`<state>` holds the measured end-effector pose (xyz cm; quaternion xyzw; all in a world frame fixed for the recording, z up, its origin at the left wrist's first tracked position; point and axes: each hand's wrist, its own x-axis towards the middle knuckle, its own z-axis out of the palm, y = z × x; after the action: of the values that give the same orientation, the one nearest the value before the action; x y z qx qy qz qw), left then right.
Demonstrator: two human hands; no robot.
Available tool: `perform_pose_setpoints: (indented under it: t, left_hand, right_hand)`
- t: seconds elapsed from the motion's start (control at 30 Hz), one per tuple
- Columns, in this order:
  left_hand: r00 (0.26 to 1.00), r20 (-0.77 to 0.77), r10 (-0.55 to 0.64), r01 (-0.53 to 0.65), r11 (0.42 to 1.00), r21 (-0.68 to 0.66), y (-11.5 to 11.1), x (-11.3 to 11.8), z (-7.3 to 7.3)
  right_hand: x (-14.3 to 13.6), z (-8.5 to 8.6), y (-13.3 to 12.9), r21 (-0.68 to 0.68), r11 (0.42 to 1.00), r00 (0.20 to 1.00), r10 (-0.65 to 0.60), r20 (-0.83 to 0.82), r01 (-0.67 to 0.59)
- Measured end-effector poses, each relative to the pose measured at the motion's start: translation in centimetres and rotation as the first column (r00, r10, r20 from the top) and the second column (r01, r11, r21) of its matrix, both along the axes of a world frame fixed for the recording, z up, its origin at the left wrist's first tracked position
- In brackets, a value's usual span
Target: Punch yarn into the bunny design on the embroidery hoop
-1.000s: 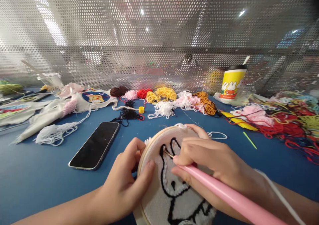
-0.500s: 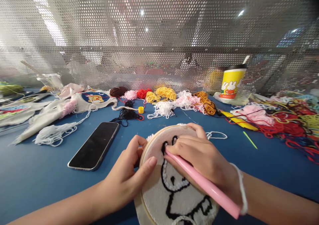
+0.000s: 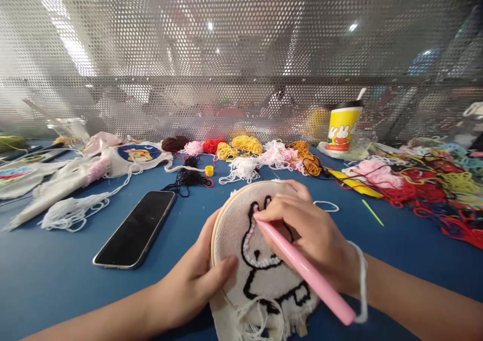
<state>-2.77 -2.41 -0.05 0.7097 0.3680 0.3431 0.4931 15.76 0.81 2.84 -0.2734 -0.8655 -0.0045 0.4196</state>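
Note:
A round wooden embroidery hoop (image 3: 216, 230) holds white cloth with a rabbit-like figure outlined in black yarn (image 3: 247, 283). My left hand (image 3: 199, 273) grips the hoop's left side, thumb on the cloth and fingers hidden behind it. In my right hand (image 3: 309, 230) is a pink punch-needle pen (image 3: 305, 268), slanting down to the right, its tip at the figure's left ear. White yarn (image 3: 363, 280) runs from the pen's rear end around my right wrist. White stitches line the inside of the head, and loose white yarn (image 3: 254, 318) hangs over the bottom of the cloth.
A black phone (image 3: 136, 230) lies on the blue table (image 3: 45, 280) at left, near white yarn (image 3: 71, 212) and stitched cloths (image 3: 138, 155). Coloured yarn piles (image 3: 245, 145) line the back. At right are a yellow cup (image 3: 344, 127), a green stick (image 3: 373, 212) and tangled yarn (image 3: 422, 185).
The hoop is tilted more upright, showing more of its lower cloth and loose yarn. My left fingers have slid behind it. The pen tip is slightly higher on the ear; the view has shifted a little.

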Motion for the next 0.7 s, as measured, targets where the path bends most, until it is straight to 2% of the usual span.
perform_pose_setpoints:
  t: [0.1,0.2,0.37,0.5,0.7]
  left_hand:
    - [0.999,0.042,0.018,-0.017,1.000,-0.021,0.16,0.16,-0.55]
    - [0.999,0.050,0.006,-0.005,1.000,-0.026,0.19,0.15,-0.61]
    - [0.999,0.037,-0.007,0.010,0.996,-0.091,0.19,-0.06,-0.34]
    - [0.999,0.029,-0.044,0.049,0.980,-0.191,0.36,-0.14,0.14]
    - [0.999,-0.009,-0.051,0.048,0.977,-0.208,0.31,-0.32,0.31]
  right_hand:
    - [-0.02,0.08,-0.08,0.020,1.000,0.998,-0.010,-0.055,0.011]
    - [0.09,0.04,-0.10,-0.018,1.000,0.994,-0.006,-0.105,0.004]
    - [0.35,0.09,0.06,-0.089,0.996,0.993,0.020,-0.119,-0.031]
    - [0.36,0.30,0.07,-0.073,0.997,0.992,0.022,-0.122,-0.031]
    - [0.46,0.30,-0.09,-0.060,0.998,0.992,0.022,-0.120,-0.030]
